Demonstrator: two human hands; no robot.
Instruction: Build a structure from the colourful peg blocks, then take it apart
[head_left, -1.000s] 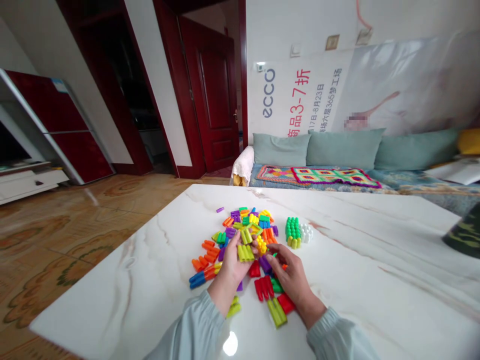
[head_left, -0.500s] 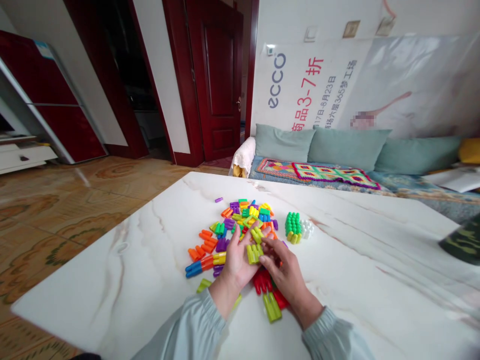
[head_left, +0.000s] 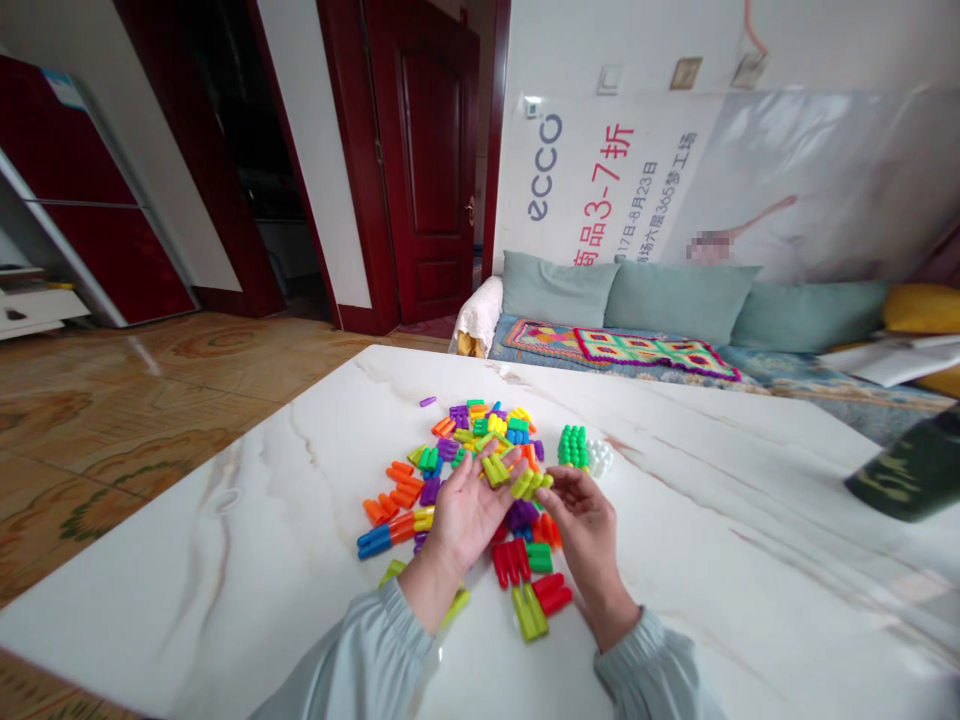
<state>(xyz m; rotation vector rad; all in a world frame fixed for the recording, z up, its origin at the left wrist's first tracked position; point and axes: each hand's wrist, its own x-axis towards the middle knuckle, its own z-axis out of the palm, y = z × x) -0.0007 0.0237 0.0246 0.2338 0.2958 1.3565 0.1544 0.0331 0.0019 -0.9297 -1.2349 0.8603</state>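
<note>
My left hand (head_left: 466, 515) is turned palm up with its fingers stretched out, and a yellow-green toy building block (head_left: 495, 470) rests on them. Between the thumb and fingers of my right hand (head_left: 585, 515) is another yellow-green finger-shaped block (head_left: 531, 485), held just right of the left fingers. Below the hands lie a red block (head_left: 511, 563), a green block (head_left: 538, 557) and a longer yellow-green block (head_left: 530, 612) on the white table. A loose pile of coloured blocks (head_left: 465, 432) spreads behind and left of my left hand, which partly covers it.
A group of green blocks (head_left: 573, 446) stands beside white ones (head_left: 600, 457), beyond my right hand. A joined blue, orange and yellow row (head_left: 394, 533) lies at left. A dark camouflage-patterned object (head_left: 907, 465) is on the table's right side. Behind the table is a sofa (head_left: 637, 345).
My right hand has moved the block it pinches off the left palm, rightward and slightly up. The other block stays on the left fingers. The camera view has shifted slightly.
</note>
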